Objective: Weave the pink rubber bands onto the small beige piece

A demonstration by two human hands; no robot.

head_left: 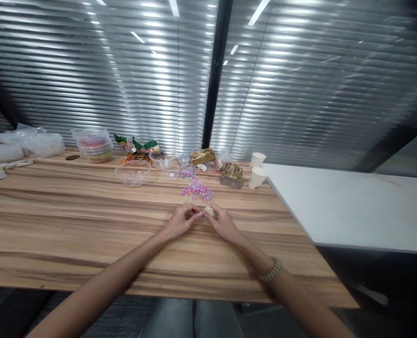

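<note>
Over the wooden table (88, 234), my left hand (182, 220) is closed, thumb and fingers pinched on something too small to make out. Its fingertips nearly meet those of my right hand (223, 222). A small pale, cream-coloured object (209, 211) is between the thumb and fingers of my right hand, which are closed round it. Just beyond both hands lies a loose pile of small pink, purple and pale blue pieces (198, 190). A smaller heap of similar pieces (188, 172) is behind it.
Clear bowls (132, 173) and stacked tubs (94, 145) stand at the back left, near green snack packets (141, 146). Gold packages (231, 175) and two paper cups (257, 178) are at the back right. Plastic bags (32, 141) lie far left; a white surface (349, 202) adjoins the table.
</note>
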